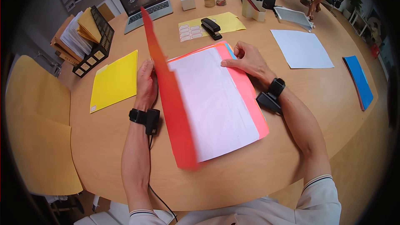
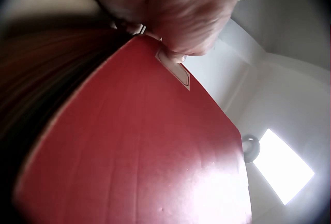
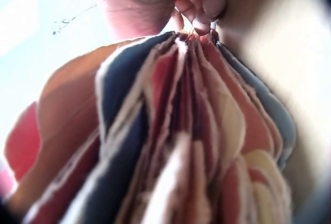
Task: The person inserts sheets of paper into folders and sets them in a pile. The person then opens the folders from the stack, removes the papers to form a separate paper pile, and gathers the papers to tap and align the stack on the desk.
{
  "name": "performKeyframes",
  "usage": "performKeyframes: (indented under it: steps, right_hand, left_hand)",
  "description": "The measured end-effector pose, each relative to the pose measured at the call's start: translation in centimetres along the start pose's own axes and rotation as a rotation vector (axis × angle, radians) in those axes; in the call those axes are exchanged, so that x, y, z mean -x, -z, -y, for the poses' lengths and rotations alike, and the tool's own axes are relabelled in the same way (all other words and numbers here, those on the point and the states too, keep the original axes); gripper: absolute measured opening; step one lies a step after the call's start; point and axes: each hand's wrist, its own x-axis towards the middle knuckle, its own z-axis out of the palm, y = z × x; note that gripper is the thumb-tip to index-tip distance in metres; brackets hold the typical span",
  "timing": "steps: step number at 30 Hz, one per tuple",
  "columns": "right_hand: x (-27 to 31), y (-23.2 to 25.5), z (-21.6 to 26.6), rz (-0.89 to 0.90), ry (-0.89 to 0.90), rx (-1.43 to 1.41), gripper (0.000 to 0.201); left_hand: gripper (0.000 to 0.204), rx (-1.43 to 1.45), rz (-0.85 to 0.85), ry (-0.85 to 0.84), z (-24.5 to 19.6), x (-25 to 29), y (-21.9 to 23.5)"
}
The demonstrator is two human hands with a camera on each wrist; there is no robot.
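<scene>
A red folder lies open like a book, its front cover raised nearly upright. White papers rest inside it, over pink, orange and blue layers at the right edge. My left hand grips the raised cover from its left side. In the left wrist view, the left thumb lies by the label on the red cover. At the upper right edge, my right hand pinches the stack of folders, thumb on top. Many coloured edges fan out beneath the right fingers in the right wrist view.
A yellow folder lies at left, near a black file holder. Beyond the stack are a stapler, label sheet and laptop. White paper and blue folders lie at right.
</scene>
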Motion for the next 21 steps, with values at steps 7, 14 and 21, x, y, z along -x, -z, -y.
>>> performKeyframes:
  steps: [7, 14, 21]
  right_hand:
    - [0.5, 0.0, 0.4, -0.005, 0.099, 0.026, 0.061]
    - [0.6, -0.1, 0.3, 0.097, 0.218, 0.201, 0.062]
    - [1.0, -0.5, 1.2, 0.155, 0.228, 0.306, 0.084]
  left_hand:
    - [0.026, 0.241, 0.220, 0.149, 0.6, -0.8, 0.9]
    - [0.017, 0.525, 0.683, 0.047, 2.9, -2.5, 3.3]
    - [0.029, 0.238, 0.141, -0.040, 3.0, -1.3, 2.4]
